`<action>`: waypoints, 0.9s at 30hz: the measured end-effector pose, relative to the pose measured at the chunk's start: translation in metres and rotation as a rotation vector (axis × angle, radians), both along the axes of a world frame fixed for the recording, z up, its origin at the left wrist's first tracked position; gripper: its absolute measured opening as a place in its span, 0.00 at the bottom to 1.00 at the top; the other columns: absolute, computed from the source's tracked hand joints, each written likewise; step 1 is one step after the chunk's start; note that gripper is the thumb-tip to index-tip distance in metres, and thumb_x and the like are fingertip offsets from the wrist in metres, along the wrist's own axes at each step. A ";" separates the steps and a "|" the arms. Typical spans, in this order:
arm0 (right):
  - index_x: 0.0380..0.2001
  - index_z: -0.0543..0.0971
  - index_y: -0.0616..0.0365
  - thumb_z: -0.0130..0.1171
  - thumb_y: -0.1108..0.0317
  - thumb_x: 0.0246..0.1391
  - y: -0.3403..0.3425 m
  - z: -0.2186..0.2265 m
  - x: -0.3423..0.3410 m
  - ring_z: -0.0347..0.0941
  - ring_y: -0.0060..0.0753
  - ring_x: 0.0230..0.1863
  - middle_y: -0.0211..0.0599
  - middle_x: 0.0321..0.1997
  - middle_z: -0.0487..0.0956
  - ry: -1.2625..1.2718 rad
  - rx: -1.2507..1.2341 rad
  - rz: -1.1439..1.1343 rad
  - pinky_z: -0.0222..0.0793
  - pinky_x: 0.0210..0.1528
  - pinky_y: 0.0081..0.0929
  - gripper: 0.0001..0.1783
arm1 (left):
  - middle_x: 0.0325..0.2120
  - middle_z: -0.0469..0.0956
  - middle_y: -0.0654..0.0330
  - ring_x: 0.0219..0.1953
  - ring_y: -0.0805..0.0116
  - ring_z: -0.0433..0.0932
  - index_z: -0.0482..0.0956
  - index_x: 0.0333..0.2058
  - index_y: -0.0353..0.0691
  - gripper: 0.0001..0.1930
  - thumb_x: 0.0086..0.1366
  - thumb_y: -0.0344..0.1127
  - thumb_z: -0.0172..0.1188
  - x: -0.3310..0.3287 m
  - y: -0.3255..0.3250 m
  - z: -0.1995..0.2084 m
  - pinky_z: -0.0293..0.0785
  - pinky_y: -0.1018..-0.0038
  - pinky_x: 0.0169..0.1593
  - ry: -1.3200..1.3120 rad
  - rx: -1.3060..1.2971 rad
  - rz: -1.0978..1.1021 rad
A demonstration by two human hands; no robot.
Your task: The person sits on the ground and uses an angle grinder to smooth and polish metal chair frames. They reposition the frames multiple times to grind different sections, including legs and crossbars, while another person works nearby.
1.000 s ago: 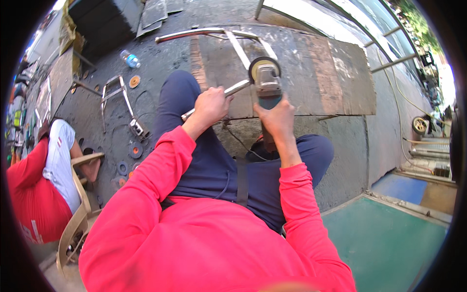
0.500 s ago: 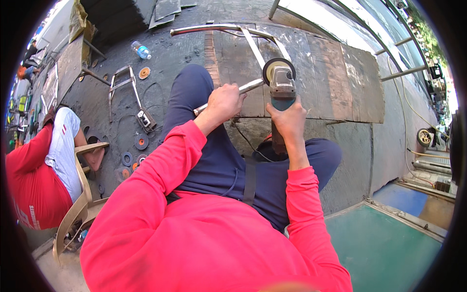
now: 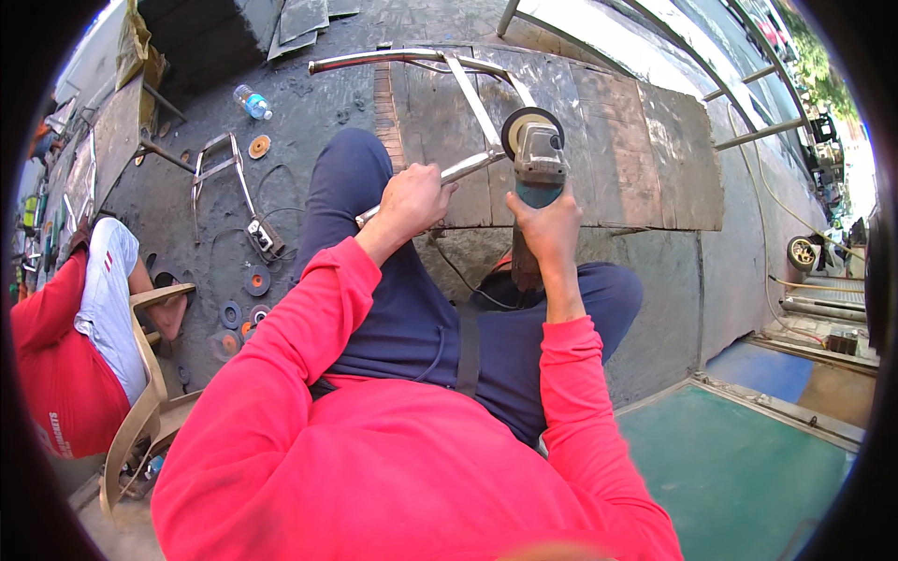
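Observation:
My left hand (image 3: 412, 201) is wrapped around the lower tube of a shiny bent metal tube frame (image 3: 475, 103), near my left knee. The frame lies on a worn wooden board (image 3: 613, 140) and has a welded-looking corner beside the disc. My right hand (image 3: 550, 232) grips the body of an angle grinder (image 3: 541, 154), which points away from me. Its round disc (image 3: 514, 125) sits close to that corner; whether they touch I cannot tell. Part of the frame's far side is hidden behind the grinder.
To the left lie another metal frame (image 3: 217, 161), a power socket box (image 3: 264, 239), several grinding discs (image 3: 256, 280) and a water bottle (image 3: 252, 102). A person in red (image 3: 70, 365) sits beside a tan chair (image 3: 140, 425). A green panel (image 3: 739, 472) is at right.
The grinder has shifted slightly right relative to the frame, so the frame's corner shows more. My left hand keeps its hold on the tube. The whole view has turned slightly.

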State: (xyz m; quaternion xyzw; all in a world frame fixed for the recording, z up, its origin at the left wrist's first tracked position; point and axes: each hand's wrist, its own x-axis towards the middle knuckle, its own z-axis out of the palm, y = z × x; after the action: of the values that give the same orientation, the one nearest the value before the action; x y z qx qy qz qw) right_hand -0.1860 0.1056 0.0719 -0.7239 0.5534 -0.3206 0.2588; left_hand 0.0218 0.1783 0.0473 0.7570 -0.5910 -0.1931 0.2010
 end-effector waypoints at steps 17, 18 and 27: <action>0.41 0.77 0.70 0.77 0.58 0.38 0.011 0.000 0.010 0.85 0.57 0.39 0.58 0.34 0.84 0.108 0.038 -0.002 0.80 0.43 0.44 0.32 | 0.26 0.81 0.37 0.33 0.37 0.83 0.80 0.33 0.26 0.23 0.68 0.48 0.61 -0.002 0.000 -0.002 0.80 0.50 0.38 0.003 0.005 -0.004; 0.41 0.77 0.70 0.77 0.58 0.38 0.010 0.000 0.010 0.85 0.57 0.38 0.58 0.34 0.84 0.099 0.026 -0.003 0.80 0.43 0.44 0.32 | 0.26 0.81 0.37 0.33 0.37 0.83 0.80 0.33 0.26 0.23 0.68 0.48 0.61 -0.002 0.000 -0.002 0.80 0.50 0.38 0.009 0.004 -0.006; 0.39 0.74 0.71 0.76 0.56 0.37 0.007 -0.002 0.007 0.83 0.63 0.36 0.63 0.31 0.83 0.106 -0.028 0.003 0.80 0.40 0.47 0.33 | 0.27 0.81 0.36 0.33 0.37 0.83 0.79 0.34 0.26 0.23 0.68 0.48 0.61 -0.002 0.000 0.000 0.80 0.50 0.39 -0.003 0.018 -0.003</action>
State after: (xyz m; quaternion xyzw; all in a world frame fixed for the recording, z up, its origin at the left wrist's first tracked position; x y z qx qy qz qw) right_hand -0.1792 0.1128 0.0702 -0.7441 0.5607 -0.2894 0.2194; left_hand 0.0201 0.1787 0.0474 0.7581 -0.5906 -0.1977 0.1932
